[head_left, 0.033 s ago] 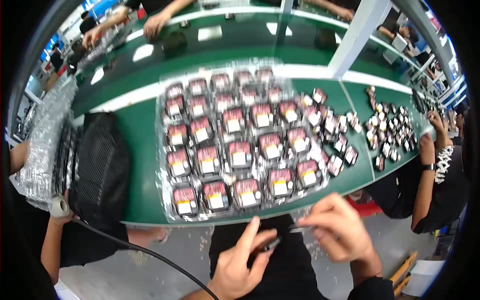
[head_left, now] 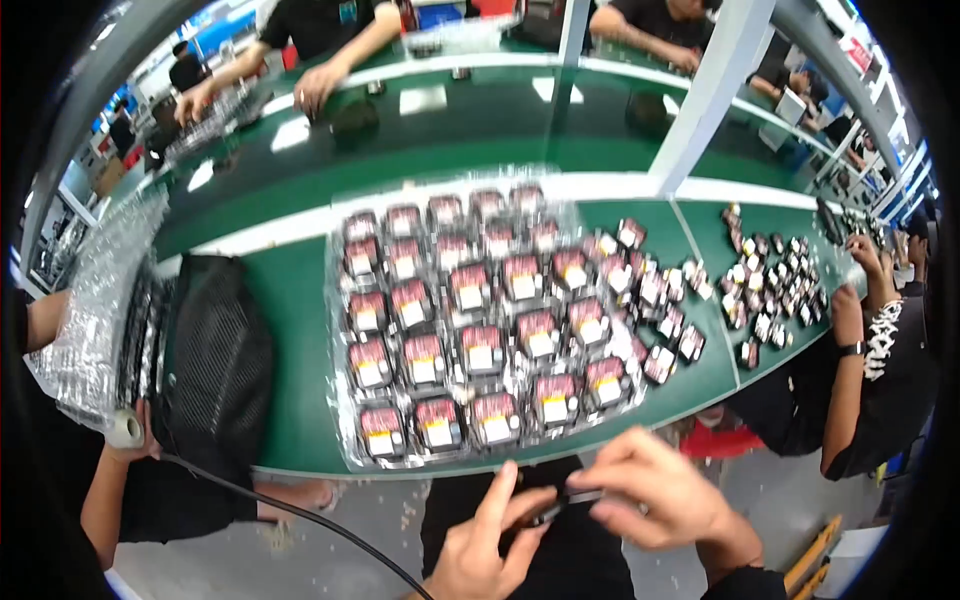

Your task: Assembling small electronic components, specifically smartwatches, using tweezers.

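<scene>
My left hand (head_left: 478, 548) is closed in a pinch on a small dark rounded piece (head_left: 547, 513), held over my lap just off the table's near edge. Opposite it, my right hand (head_left: 662, 492) pinches a thin dark sliver with a pale edge (head_left: 583, 495); its kind is too blurred to make out. The sliver's tip reaches close to the dark piece, and I cannot tell whether they touch. Beyond my hands lies a clear plastic blister tray (head_left: 352, 440), its pockets filled with rows of small black units (head_left: 495, 420) bearing pink, white and yellow labels.
Loose labelled units (head_left: 660, 290) lie in a heap right of the tray, with another heap (head_left: 770, 285) farther right. A black mesh bag (head_left: 218, 360) and stacked clear trays (head_left: 105, 310) stand left. A black cable (head_left: 300, 512) crosses below. Co-workers sit left, right and across; a white post (head_left: 715, 100) rises behind.
My right hand has come leftward, bringing the thin sliver up close to the dark piece in my left hand. The table and tray sit lower in the picture.
</scene>
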Action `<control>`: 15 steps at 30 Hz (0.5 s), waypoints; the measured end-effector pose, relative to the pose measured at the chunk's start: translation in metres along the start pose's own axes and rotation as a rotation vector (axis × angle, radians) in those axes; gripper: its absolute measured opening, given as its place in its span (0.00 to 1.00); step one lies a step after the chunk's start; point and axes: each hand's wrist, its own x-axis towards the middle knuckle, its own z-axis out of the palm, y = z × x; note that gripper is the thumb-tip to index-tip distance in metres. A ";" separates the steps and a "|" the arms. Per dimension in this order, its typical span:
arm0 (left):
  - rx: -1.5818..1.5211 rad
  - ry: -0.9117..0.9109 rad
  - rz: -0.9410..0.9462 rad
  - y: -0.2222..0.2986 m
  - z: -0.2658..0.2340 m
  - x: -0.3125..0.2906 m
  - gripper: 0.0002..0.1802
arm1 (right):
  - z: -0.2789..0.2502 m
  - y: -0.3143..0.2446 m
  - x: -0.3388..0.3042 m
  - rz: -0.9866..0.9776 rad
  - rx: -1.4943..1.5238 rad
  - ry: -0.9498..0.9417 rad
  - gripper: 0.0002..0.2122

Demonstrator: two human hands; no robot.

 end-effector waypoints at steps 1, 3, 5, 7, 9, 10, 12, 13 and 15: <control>0.018 -0.040 -0.012 0.015 0.000 0.007 0.38 | 0.010 0.002 0.004 -0.052 -0.086 -0.018 0.16; -0.086 -0.111 -0.078 0.021 -0.001 0.007 0.46 | 0.014 0.001 0.005 -0.196 -0.262 -0.051 0.18; -0.170 -0.110 -0.105 0.029 -0.003 0.005 0.50 | 0.001 -0.015 0.014 -0.285 -0.405 -0.008 0.17; -0.275 -0.019 0.024 0.029 -0.002 0.004 0.55 | -0.029 -0.036 0.038 -0.427 -0.517 0.194 0.16; -0.257 0.040 0.058 0.032 -0.012 0.003 0.54 | -0.068 -0.059 0.087 -0.576 -0.574 0.477 0.16; -0.228 0.052 0.066 0.032 -0.017 0.000 0.51 | -0.089 -0.074 0.120 -0.648 -0.601 0.611 0.15; -0.212 0.058 0.053 0.035 -0.021 -0.005 0.47 | -0.133 -0.102 0.184 -0.709 -0.605 0.862 0.10; -0.222 0.078 0.019 0.036 -0.020 -0.010 0.46 | -0.151 -0.113 0.222 -0.717 -0.604 0.929 0.08; -0.188 0.061 0.000 0.034 -0.016 -0.017 0.41 | -0.206 -0.133 0.275 -0.685 -0.682 0.991 0.07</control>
